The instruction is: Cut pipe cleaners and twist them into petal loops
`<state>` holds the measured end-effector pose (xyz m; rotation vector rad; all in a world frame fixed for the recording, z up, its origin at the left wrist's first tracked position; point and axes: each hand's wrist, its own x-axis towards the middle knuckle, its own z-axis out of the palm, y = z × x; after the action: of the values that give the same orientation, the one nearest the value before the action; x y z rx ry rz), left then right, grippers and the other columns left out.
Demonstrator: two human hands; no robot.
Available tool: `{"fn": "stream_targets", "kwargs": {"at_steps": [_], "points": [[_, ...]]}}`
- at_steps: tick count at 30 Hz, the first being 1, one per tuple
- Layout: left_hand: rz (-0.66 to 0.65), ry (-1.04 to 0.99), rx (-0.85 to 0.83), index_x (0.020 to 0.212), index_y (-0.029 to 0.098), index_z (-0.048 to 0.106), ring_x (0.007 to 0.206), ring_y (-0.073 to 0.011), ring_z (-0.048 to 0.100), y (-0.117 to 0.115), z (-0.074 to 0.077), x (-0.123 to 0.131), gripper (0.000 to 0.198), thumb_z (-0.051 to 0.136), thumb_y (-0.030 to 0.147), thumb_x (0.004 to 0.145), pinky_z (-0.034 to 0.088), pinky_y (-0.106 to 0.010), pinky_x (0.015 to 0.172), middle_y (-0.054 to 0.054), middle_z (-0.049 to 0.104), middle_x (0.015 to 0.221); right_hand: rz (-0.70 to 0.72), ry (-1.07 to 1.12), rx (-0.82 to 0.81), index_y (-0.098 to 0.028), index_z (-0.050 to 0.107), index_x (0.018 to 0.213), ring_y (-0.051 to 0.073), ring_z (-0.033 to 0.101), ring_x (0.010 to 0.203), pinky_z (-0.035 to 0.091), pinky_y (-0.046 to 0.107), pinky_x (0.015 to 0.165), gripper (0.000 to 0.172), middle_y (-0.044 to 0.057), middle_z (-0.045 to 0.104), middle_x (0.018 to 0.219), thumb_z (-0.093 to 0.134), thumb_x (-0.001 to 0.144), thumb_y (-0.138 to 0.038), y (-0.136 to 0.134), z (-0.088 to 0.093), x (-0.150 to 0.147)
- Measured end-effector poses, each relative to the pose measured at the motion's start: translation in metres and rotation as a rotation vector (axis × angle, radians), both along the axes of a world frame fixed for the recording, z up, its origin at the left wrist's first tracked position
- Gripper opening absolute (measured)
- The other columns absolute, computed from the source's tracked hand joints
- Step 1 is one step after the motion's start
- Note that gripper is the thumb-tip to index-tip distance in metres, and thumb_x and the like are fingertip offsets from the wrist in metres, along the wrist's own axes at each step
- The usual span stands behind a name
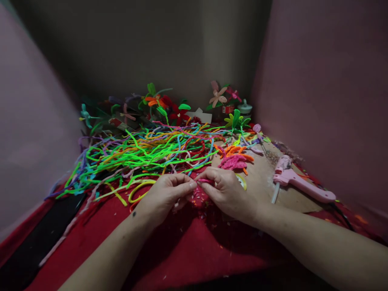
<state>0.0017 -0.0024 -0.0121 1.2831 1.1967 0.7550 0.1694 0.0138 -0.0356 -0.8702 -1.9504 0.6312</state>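
My left hand (pixel 166 193) and my right hand (pixel 226 189) meet over a red cloth (pixel 188 250). Both pinch a short pink pipe cleaner piece (pixel 205 181) between thumb and fingers. Just beyond them lies a big tangle of pipe cleaners (pixel 142 153) in green, orange, purple and blue. A small heap of folded pink pieces (pixel 233 162) and orange pieces (pixel 235 150) lies past my right hand.
A pink glue gun (pixel 298 182) lies on a brown board (pixel 263 178) at the right. Finished pipe-cleaner flowers (pixel 218 96) and a small lidded jar (pixel 245 108) stand at the back by the wall. Walls close in on both sides.
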Motion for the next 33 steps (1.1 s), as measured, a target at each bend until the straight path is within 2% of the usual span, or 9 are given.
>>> {"fn": "stream_targets", "kwargs": {"at_steps": [4,7,10,13,17,20,25,28,33], "points": [[0.014,0.235,0.242,0.067,0.015,0.054,0.043,-0.0059,0.036,-0.002,-0.006,0.003,0.021,0.054,0.032,0.080,0.027,-0.019,0.042,0.005,0.044,0.051,-0.030,-0.040,0.072,-0.013,0.058,0.068,0.011,0.051,0.062,0.036,0.023,0.058,0.014,0.003,0.058,0.065,0.050,0.079,-0.010,-0.004,0.002,0.000],[0.025,0.673,0.846,0.070,0.014,0.057,0.054,-0.0112,0.048,-0.007,-0.013,0.006,0.017,0.048,0.021,0.083,0.035,-0.024,0.053,-0.001,0.055,0.061,-0.084,-0.039,-0.030,-0.014,0.053,0.061,0.011,0.046,0.057,0.033,0.024,0.056,0.016,0.001,0.053,0.059,0.050,0.076,-0.011,-0.006,0.004,-0.001],[-0.041,1.089,1.404,0.073,0.014,0.059,0.058,-0.0161,0.051,-0.011,-0.017,0.006,0.017,0.047,0.015,0.084,0.036,-0.029,0.056,-0.004,0.057,0.063,-0.002,0.133,-0.413,-0.016,0.050,0.054,0.009,0.041,0.050,0.030,0.024,0.050,0.017,-0.002,0.046,0.051,0.051,0.072,-0.014,-0.003,0.005,-0.003],[-0.097,1.226,1.635,0.080,0.013,0.060,0.062,-0.0183,0.052,-0.012,-0.015,0.005,0.011,0.050,0.013,0.084,0.037,-0.032,0.060,-0.005,0.060,0.066,0.170,0.403,-0.899,-0.015,0.052,0.053,0.008,0.038,0.041,0.029,0.024,0.042,0.014,-0.003,0.045,0.046,0.054,0.067,-0.018,0.003,0.003,-0.003],[0.042,0.936,1.414,0.082,0.015,0.059,0.064,-0.0156,0.052,-0.006,-0.009,0.000,0.007,0.053,0.016,0.083,0.040,-0.029,0.061,-0.004,0.060,0.069,0.191,0.538,-0.957,-0.014,0.055,0.056,0.007,0.039,0.039,0.028,0.023,0.041,0.010,-0.004,0.047,0.045,0.059,0.063,-0.018,0.008,0.007,-0.002],[0.159,0.401,0.789,0.087,0.016,0.058,0.068,-0.0131,0.056,0.002,-0.004,-0.006,0.009,0.057,0.022,0.081,0.044,-0.024,0.061,-0.003,0.062,0.078,0.197,0.498,-0.788,-0.014,0.057,0.059,0.007,0.040,0.044,0.031,0.021,0.045,0.011,-0.004,0.048,0.048,0.061,0.067,-0.020,0.006,0.015,0.000],[0.005,-0.169,0.029,0.090,0.014,0.061,0.055,-0.0105,0.054,0.009,0.001,-0.012,0.024,0.056,0.035,0.081,0.041,-0.022,0.048,-0.004,0.062,0.075,0.187,0.285,-0.416,-0.014,0.064,0.075,0.010,0.054,0.064,0.042,0.023,0.063,0.010,0.000,0.061,0.068,0.055,0.078,-0.017,0.000,0.019,0.004],[-0.091,-0.066,0.026,0.078,0.013,0.061,0.052,-0.0116,0.053,0.004,0.005,-0.008,0.033,0.050,0.044,0.083,0.040,-0.022,0.046,-0.003,0.060,0.066,0.150,0.145,-0.147,-0.013,0.065,0.082,0.012,0.058,0.072,0.043,0.024,0.068,0.014,0.003,0.064,0.075,0.050,0.081,-0.013,-0.002,0.012,0.004],[-0.098,0.423,0.449,0.065,0.016,0.058,0.051,-0.0105,0.049,-0.006,0.005,0.001,0.029,0.049,0.035,0.085,0.037,-0.022,0.051,0.001,0.054,0.055,0.022,0.036,-0.049,-0.013,0.063,0.075,0.012,0.054,0.067,0.040,0.023,0.062,0.013,0.003,0.061,0.070,0.050,0.079,-0.011,-0.005,0.006,0.000]]}}
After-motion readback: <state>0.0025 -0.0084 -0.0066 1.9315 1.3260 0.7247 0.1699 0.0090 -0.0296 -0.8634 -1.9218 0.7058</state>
